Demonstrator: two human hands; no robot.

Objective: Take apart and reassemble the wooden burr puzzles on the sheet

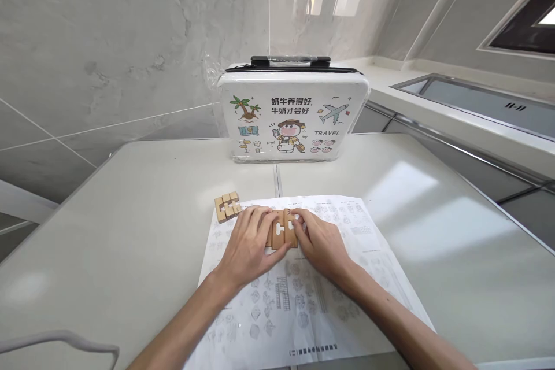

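Flat notched wooden puzzle pieces [278, 237] lie side by side on the printed instruction sheet [303, 312], between my two hands. My left hand [249, 243] covers the left end of the row, its fingers curled over the far edge and its thumb along the near edge. At the right end, my right hand [323, 240] grips the outermost wooden piece with thumb and fingertips. Left of my left hand, several more notched wooden pieces [223, 211] sit close together at the sheet's upper left corner. The left hand hides part of the row.
A white plastic-wrapped case [260, 153] with cartoon prints stands upright at the back of the pale table [130, 231]. A grey cable [56, 335] curves at the lower left. A tiled wall [130, 40] rises behind, and a counter [455, 110] runs along the right.
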